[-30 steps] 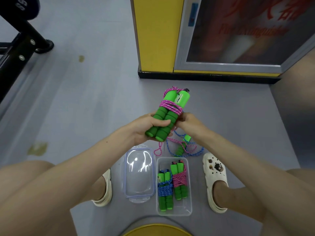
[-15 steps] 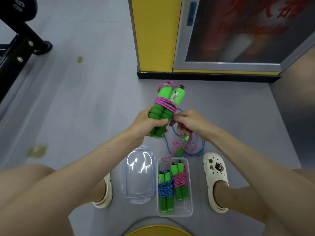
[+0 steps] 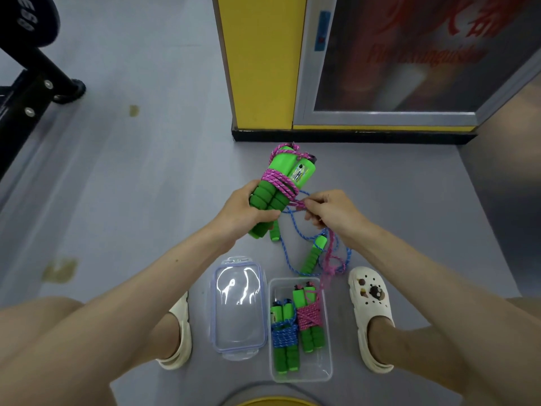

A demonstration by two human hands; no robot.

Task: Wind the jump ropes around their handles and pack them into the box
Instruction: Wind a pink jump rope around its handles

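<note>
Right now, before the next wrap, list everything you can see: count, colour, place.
held rope: one, pink on green handles, part wound, in both hands.
loose rope: one, blue, green handles, on the floor beyond the box.
box: one, clear, open, between the feet.
blue bundle: one, wound, in the box, left.
pink bundle: one, wound, in the box, right.
lid: one, clear, floor, left of the box.
pillar: one, yellow, ahead.
cabinet: one, glass-fronted, right of the pillar.
frame: one, black, top left.
clogs: two, cream, outside lid and box.
left hand: one, grips the held rope's handles.
right hand: one, pinches its pink cord.
</note>
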